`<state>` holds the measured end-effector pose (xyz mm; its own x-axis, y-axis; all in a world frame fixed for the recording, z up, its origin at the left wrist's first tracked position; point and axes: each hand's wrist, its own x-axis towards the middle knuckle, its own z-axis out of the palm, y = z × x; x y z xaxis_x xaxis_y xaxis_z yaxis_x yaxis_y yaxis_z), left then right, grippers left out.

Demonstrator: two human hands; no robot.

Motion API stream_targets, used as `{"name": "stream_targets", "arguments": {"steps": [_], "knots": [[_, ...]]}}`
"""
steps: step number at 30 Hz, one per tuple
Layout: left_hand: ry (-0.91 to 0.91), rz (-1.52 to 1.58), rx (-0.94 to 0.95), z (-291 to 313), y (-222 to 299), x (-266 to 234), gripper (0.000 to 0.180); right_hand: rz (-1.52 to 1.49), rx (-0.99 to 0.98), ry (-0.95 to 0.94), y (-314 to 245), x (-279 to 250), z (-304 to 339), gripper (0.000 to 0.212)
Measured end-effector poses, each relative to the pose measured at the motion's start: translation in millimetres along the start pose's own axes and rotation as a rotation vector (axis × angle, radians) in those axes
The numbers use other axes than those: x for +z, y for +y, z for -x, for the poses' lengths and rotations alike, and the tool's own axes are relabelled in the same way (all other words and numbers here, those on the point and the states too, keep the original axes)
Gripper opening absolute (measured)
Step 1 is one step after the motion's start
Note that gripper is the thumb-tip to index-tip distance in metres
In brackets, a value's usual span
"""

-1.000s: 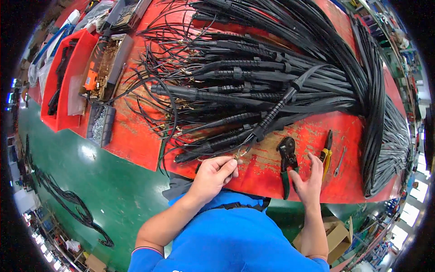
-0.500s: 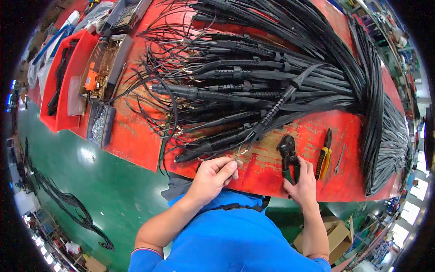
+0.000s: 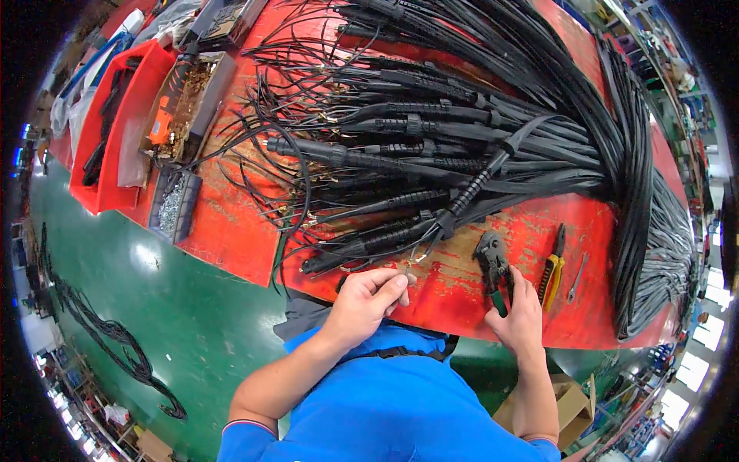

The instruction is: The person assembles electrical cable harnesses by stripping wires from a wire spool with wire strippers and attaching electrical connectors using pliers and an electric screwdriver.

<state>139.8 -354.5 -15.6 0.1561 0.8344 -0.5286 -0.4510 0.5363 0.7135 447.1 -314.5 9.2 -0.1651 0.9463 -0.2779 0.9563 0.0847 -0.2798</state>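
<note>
Thumb and fingers of my left hand (image 3: 368,302) pinch the thin end of a wire (image 3: 409,269) at the table's near edge. That wire comes from a black cable with a ribbed sleeve (image 3: 466,192), lying slantwise over the others. My right hand (image 3: 520,312) has its fingers round the green handles of a crimping tool (image 3: 492,258). The tool's dark head rests on the table, pointing away from me, apart from the wire. Many black cables (image 3: 416,127) with bare wire ends and small brass-coloured terminals fan out toward the left.
Yellow-and-black pliers (image 3: 552,269) and a small wrench (image 3: 577,276) lie right of my right hand. At the left of the red table (image 3: 239,250) stand a red bin (image 3: 127,131), a tray of brass-coloured parts (image 3: 202,96) with an orange tool, and a grey tray of small metal parts (image 3: 175,205).
The whole view has shifted slightly. Both hands keep nearly the same places, the left still pinching the wire and the right still at the crimping tool's handles.
</note>
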Motion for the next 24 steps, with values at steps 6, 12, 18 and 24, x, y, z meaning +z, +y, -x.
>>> {"name": "stream_targets", "arguments": {"steps": [6, 12, 18, 24], "knots": [[-0.013, 0.002, -0.007, -0.8, 1.9, -0.7, 0.026, 0.033, -0.02, 0.006, 3.3, 6.3, -0.6, 0.087], [-0.005, -0.039, 0.015, -0.2, 2.6, 0.4, 0.027, 0.1, -0.078, 0.042, -2.5, 2.3, 0.5, 0.081], [-0.016, -0.082, 0.01, -2.1, 2.9, 1.4, 0.028, -0.214, -0.128, 0.119, -34.1, -15.5, -18.8, 0.045], [-0.016, -0.073, 0.025, -2.9, 1.8, 3.3, 0.028, -0.435, -0.565, 0.143, -83.4, -24.9, -63.5, 0.026]]}}
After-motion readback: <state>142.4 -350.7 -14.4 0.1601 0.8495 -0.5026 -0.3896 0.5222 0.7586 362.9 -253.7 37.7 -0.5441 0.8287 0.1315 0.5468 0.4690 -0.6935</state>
